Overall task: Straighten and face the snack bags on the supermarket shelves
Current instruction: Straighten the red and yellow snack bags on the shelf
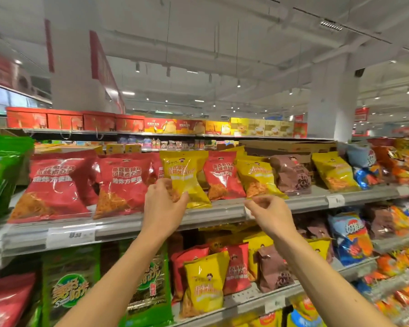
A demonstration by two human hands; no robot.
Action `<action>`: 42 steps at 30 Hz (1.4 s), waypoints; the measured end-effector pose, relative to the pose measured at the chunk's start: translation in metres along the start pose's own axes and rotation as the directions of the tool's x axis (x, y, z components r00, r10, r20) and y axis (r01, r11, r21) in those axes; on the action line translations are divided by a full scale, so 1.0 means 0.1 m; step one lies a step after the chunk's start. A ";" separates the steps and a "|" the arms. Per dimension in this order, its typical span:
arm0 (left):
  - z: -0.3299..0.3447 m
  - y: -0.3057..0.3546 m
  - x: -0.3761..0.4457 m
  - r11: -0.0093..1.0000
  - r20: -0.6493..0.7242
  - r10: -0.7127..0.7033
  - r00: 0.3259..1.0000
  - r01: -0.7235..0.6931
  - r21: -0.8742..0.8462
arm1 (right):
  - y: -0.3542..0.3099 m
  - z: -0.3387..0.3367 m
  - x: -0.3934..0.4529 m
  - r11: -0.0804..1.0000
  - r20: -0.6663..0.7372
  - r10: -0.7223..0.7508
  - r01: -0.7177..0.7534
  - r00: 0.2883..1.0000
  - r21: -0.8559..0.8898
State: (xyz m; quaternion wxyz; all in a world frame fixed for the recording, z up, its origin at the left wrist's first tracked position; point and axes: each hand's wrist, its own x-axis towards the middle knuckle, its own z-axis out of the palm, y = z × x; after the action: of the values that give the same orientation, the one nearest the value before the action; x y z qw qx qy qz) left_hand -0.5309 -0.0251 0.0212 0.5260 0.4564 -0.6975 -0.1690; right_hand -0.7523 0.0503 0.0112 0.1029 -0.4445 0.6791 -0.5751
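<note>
Left hand (162, 204) gripping yellow bag (183, 177) between red bags (121, 185); right hand (267, 211) loosely curled, unladen.

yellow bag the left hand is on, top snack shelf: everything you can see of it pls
The yellow snack bag is a glossy plastic pillow pack with crimped top and bottom seams, pale lettering and a small cartoon figure near the top. A clear lower window shows orange snacks. It stands roughly upright, front facing out, at the shelf edge, between red bags. The left hand grips its lower left side. The right hand is not touching it.
</note>
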 end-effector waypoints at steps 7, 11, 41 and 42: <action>0.13 -0.06 0.52 0.990 0.115 -0.139 0.984 0.135 0.038 | -0.17 0.20 0.82 0.980 0.124 -0.072 0.093 0.990 -0.174; 0.14 -0.09 0.71 0.976 0.255 -0.212 0.943 0.217 0.008 | -0.19 0.33 1.16 0.986 0.287 -0.037 0.081 0.957 -0.146; 0.59 0.17 0.89 0.855 0.177 -0.347 0.921 0.388 -0.344 | -0.16 -0.36 1.68 0.952 0.169 -0.260 0.224 0.951 0.208; 0.70 0.21 0.91 0.853 0.199 -0.347 0.916 0.397 -0.340 | -0.11 -0.44 1.70 0.952 0.167 -0.253 0.215 0.953 0.219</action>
State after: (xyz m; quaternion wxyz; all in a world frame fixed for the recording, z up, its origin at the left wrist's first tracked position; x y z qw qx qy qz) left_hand -0.6055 -0.1050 0.0618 0.5133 0.4625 -0.5836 -0.4266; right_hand -0.8741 -0.0416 0.0981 0.1429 -0.5634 0.5476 -0.6019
